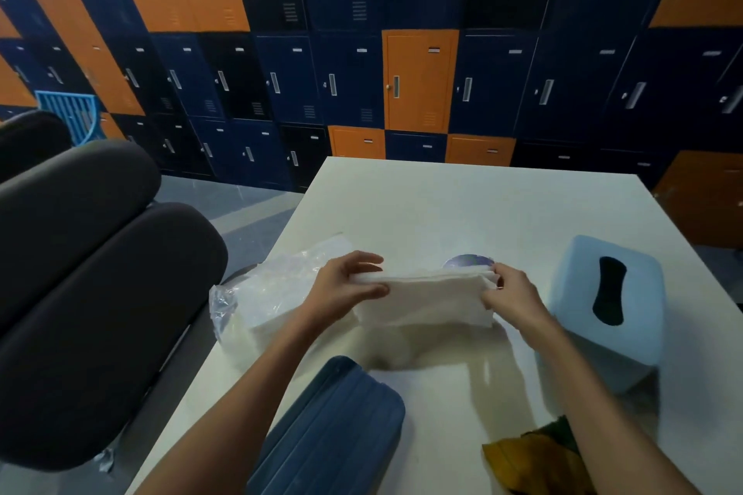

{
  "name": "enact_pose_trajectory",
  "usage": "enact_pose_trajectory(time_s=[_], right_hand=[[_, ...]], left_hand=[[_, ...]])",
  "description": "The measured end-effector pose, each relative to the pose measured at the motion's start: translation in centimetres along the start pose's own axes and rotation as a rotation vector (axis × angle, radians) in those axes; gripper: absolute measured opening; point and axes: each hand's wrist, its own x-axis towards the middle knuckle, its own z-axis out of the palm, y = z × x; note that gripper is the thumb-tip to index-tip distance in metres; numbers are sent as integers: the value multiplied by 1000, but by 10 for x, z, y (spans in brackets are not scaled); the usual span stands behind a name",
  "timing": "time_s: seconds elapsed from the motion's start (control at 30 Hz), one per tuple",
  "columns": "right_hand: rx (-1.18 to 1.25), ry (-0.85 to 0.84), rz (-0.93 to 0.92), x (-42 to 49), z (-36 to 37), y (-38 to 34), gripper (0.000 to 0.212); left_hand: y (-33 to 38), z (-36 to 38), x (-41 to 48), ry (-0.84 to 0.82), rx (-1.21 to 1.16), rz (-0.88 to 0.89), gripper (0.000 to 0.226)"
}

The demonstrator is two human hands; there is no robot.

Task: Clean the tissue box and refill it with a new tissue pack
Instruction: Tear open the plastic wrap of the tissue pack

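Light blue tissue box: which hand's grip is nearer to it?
Right. The right hand grips the tissue stack just left of the tissue box; the left hand has its grip at the stack's opposite end.

Soft paper tissues [426, 295], glossy plastic wrapper [257, 293]

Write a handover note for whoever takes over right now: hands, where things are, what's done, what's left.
Left grip: pinches the left end of the tissue stack, held above the table.
Right grip: pinches the right end.
Plastic wrapper lies open at left, something white inside. Light blue box cover stands at right, slot up and dark. Dark blue panel, likely the box's base, lies at the near edge. Cloth lies beside the right forearm.
Done: pack opened, stack out. Wiping: cannot tell.
Left: load the stack into the cover, fit the base.
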Motion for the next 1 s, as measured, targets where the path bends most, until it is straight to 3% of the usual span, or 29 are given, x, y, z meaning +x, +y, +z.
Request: enact_pose_trajectory(time_s=[0.23,0.5,0.6,0.73,0.87,1.0], right_hand=[[228,40,-33,-6,22,6,34],[358,46,-68,-1,16,6,38],[434,37,-27,-2,12,3,38],[447,62,-14,-4,11,-3,20],[425,61,-38,-6,8,-15,28],[245,100,-123,-6,-1,-29,21]], left_hand=[[-9,22,-4,30,-138,-18,53],[-8,18,3,-28,10,35,33],[4,17,7,-62,176,30,30],[35,27,16,-165,609,149,42],[57,51,28,-287,743,151,53],[60,67,36,-283,635,77,7]])
